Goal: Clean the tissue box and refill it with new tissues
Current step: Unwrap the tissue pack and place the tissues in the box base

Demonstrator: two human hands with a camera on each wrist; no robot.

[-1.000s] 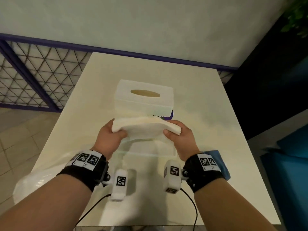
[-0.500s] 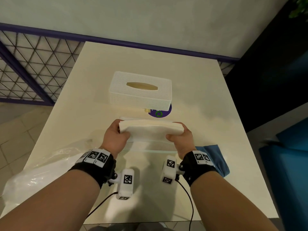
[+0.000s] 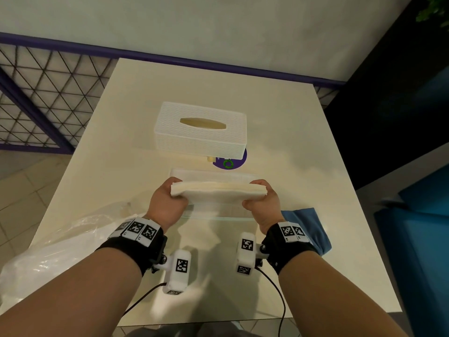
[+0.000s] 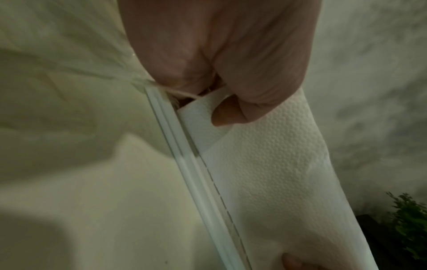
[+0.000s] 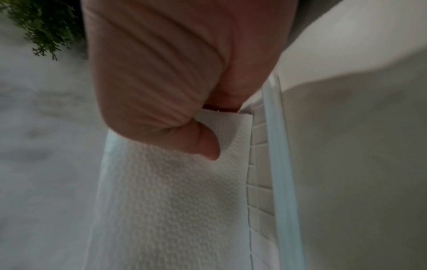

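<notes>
A thick white stack of tissues (image 3: 218,192) is held level between my two hands just above a clear tray-like base (image 3: 218,215) on the table. My left hand (image 3: 167,203) grips the stack's left end and my right hand (image 3: 264,205) grips its right end. In the left wrist view the thumb curls over the embossed tissues (image 4: 265,164) beside the base's translucent rim (image 4: 196,175). The right wrist view shows the same on the other end of the tissues (image 5: 173,201), next to the rim (image 5: 279,164). The white woven tissue box cover (image 3: 200,131) stands behind, slot upward.
A crumpled clear plastic bag (image 3: 60,244) lies at the table's left front. A blue cloth (image 3: 308,227) lies by my right wrist. A round purple sticker (image 3: 229,162) shows under the cover's front right corner. The table (image 3: 291,142) ends at a wall behind.
Both hands have brought the tissue stack down and toward me, away from the box cover, and it now lies flatter over the clear base.
</notes>
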